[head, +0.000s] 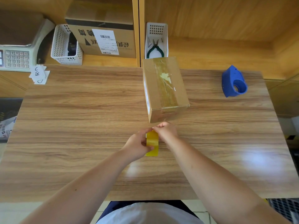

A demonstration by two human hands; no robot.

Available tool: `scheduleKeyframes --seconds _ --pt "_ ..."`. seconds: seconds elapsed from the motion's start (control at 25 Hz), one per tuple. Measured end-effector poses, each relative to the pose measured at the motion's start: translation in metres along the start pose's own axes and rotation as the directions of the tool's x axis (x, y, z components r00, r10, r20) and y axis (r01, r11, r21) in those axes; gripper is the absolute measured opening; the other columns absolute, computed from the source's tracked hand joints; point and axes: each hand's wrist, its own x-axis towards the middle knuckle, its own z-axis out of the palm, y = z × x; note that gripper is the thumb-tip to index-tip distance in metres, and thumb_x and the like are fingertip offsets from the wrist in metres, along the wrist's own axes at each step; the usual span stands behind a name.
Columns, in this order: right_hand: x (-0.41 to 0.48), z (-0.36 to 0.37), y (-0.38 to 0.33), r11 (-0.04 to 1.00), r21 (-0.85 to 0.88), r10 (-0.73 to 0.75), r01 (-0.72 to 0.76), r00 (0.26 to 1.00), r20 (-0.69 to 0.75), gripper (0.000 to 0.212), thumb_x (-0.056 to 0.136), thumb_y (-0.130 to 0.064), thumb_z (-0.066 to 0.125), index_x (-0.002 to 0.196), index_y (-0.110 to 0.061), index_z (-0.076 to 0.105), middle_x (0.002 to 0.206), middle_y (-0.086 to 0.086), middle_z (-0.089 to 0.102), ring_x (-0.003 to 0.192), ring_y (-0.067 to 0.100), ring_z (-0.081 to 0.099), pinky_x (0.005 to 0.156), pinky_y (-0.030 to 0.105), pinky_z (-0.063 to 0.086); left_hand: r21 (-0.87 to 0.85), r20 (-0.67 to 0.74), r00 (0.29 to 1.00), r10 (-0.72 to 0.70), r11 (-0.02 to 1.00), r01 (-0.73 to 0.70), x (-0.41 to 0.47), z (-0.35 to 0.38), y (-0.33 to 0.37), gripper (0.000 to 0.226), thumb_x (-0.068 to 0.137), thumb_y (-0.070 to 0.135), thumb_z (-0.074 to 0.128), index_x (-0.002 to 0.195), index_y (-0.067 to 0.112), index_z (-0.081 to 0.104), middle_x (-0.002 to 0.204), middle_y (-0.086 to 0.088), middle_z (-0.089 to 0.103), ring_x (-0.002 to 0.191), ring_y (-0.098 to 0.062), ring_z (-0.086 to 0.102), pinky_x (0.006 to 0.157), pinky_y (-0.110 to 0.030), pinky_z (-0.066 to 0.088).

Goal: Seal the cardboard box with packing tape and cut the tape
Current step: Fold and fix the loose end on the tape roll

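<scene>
A small cardboard box (163, 88) stands on the wooden table (80, 126), with clear tape running along its top seam and down its near face. Just in front of it, a yellowish roll of packing tape (152, 143) stands on edge between my hands. My left hand (139, 143) grips the roll from the left. My right hand (166, 131) pinches at the roll's top edge with thumb and fingertips. A blue tape dispenser (233, 82) lies on the table at the far right, apart from both hands.
A white basket holding green-handled pliers (155, 49) stands behind the box. A large labelled carton (103, 41), a second white basket (64, 46) and a scale with a keypad (16, 59) sit at the back left. Paper slips (39, 74) lie by the table's left corner.
</scene>
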Motion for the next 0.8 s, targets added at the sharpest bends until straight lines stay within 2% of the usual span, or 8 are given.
scheduleKeyframes --seconds 0.12,0.2,0.32,0.4,0.48,0.6,0.68,0.8 --pt "-0.001 0.001 0.007 0.999 0.024 -0.026 0.026 0.999 0.032 0.012 0.086 -0.029 0.066 0.086 -0.018 0.067 0.088 0.005 0.071 0.078 0.022 0.066 0.078 0.038 0.057 0.056 -0.042 0.999 -0.005 0.998 0.007 0.000 0.006 0.001 0.077 0.076 0.019 0.078 0.141 0.031 0.040 0.096 0.000 0.068 0.083 -0.015 0.064 0.076 -0.030 0.054" --pt "-0.003 -0.001 0.010 0.999 0.044 -0.034 0.030 0.996 0.084 0.017 0.088 -0.032 0.064 0.097 -0.019 0.072 0.100 0.001 0.072 0.093 0.022 0.066 0.087 0.037 0.055 0.052 -0.106 0.991 -0.081 0.995 0.087 0.001 0.011 -0.006 0.097 0.060 0.042 0.085 0.141 0.035 0.032 0.113 0.001 0.054 0.100 -0.016 0.055 0.088 -0.032 0.051" --pt "-0.008 -0.008 0.014 0.998 0.039 -0.063 0.059 0.991 0.119 0.018 0.092 -0.030 0.060 0.096 -0.021 0.075 0.090 -0.011 0.071 0.092 0.015 0.065 0.084 0.029 0.053 0.074 -0.098 0.978 -0.186 0.978 0.194 0.000 0.021 -0.015 0.116 0.041 0.064 0.080 0.142 0.035 0.031 0.133 0.001 0.042 0.124 -0.021 0.045 0.103 -0.046 0.045" --pt "-0.013 -0.016 0.016 0.996 0.043 -0.078 0.074 0.992 0.103 0.016 0.093 -0.027 0.060 0.093 -0.021 0.075 0.085 -0.013 0.070 0.085 0.010 0.064 0.076 0.023 0.050 0.044 -0.079 0.980 -0.183 0.981 0.187 0.001 0.025 -0.017 0.118 0.038 0.065 0.081 0.141 0.031 0.034 0.136 0.001 0.045 0.125 -0.021 0.049 0.102 -0.045 0.047" --pt "-0.015 -0.023 0.020 0.995 0.042 -0.093 0.090 0.993 0.075 0.016 0.094 -0.026 0.059 0.093 -0.021 0.074 0.087 -0.011 0.070 0.079 0.004 0.061 0.068 0.018 0.046 -0.022 -0.044 0.985 -0.165 0.986 0.164 0.003 0.027 -0.014 0.114 0.043 0.056 0.087 0.140 0.031 0.034 0.134 0.003 0.049 0.120 -0.018 0.053 0.094 -0.039 0.053" --pt "-0.018 -0.031 0.026 0.993 0.058 -0.102 0.099 0.993 0.061 0.015 0.093 -0.028 0.061 0.093 -0.022 0.074 0.092 -0.008 0.071 0.085 0.010 0.065 0.073 0.025 0.053 -0.049 0.010 0.985 -0.173 0.984 0.173 0.005 0.026 -0.006 0.114 0.045 0.049 0.090 0.141 0.030 0.030 0.128 0.003 0.055 0.108 -0.016 0.059 0.081 -0.033 0.057" --pt "-0.020 -0.035 0.029 0.990 0.107 -0.096 0.092 0.995 0.033 0.016 0.089 -0.031 0.064 0.096 -0.022 0.074 0.096 -0.004 0.072 0.092 0.016 0.066 0.079 0.034 0.058 0.010 0.000 0.986 -0.168 0.986 0.168 0.007 0.024 0.002 0.115 0.044 0.053 0.089 0.141 0.032 0.030 0.126 0.002 0.053 0.106 -0.017 0.059 0.081 -0.033 0.056" --pt "-0.028 -0.048 0.028 0.972 0.206 -0.114 0.113 0.993 -0.007 0.011 0.089 -0.027 0.066 0.094 -0.020 0.072 0.089 -0.001 0.069 0.083 0.017 0.064 0.063 0.030 0.057 0.087 -0.056 0.993 -0.104 0.990 0.109 0.007 0.025 0.018 0.112 0.047 0.056 0.087 0.141 0.038 0.030 0.129 0.002 0.041 0.112 -0.019 0.051 0.090 -0.036 0.052"
